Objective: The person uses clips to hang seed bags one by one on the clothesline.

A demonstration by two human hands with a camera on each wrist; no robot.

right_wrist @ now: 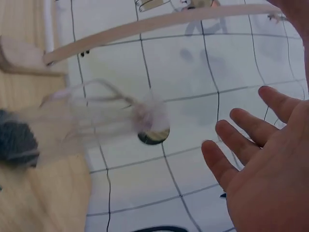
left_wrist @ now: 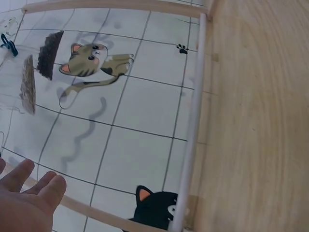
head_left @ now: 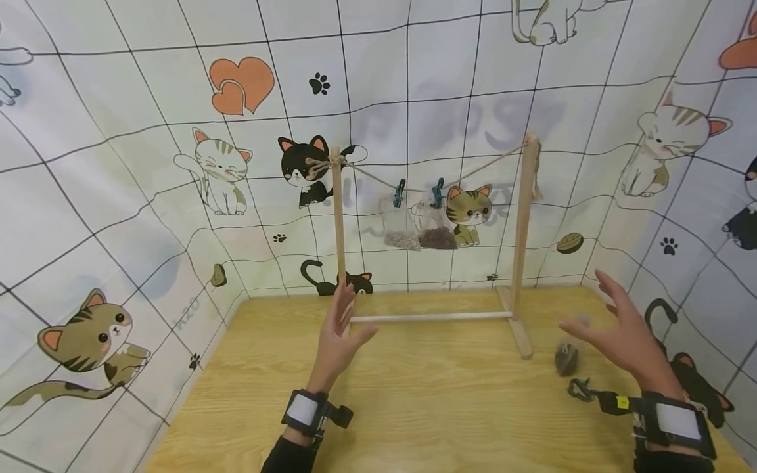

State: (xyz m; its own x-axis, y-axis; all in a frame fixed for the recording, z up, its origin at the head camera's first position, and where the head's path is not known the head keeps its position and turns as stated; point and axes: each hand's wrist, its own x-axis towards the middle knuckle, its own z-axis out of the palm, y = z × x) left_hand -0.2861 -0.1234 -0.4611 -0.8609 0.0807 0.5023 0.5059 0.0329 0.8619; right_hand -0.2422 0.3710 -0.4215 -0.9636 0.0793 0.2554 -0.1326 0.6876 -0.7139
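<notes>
A: Where's the loose clear plastic bag (head_left: 566,359)?

B: On the table at the right of the frame, just left of the right hand (head_left: 621,335). Dark stuff bulges in its lower part; the clear top is blurred in the right wrist view.

A: Is that hand on it?

B: No, the hand holds nothing, its fingers and thumb spread apart. The left hand (head_left: 340,328), left of centre, holds nothing either, thumb well away from the fingers.

A: What's in the way?

B: The left hand hides the foot of the left post (head_left: 339,220); I can't tell if they touch. A dark green clip (head_left: 579,389) lies at lower right, close by the right wrist camera (head_left: 615,402).

A: And the middle?

B: Rough twine (head_left: 491,163) sags between that post and the right post (head_left: 523,230), both plain pale wood. Two matching pegs (head_left: 437,192) pinch flat clear bags, one of whitish grains (head_left: 402,240), one of dark brown grains (head_left: 437,238). A smooth white rod (head_left: 432,317) runs below.

A: Beyond?

B: Yellowish wood-grain tabletop (head_left: 432,394) and rippled, gridded cat-print sheeting (head_left: 384,66).
</notes>
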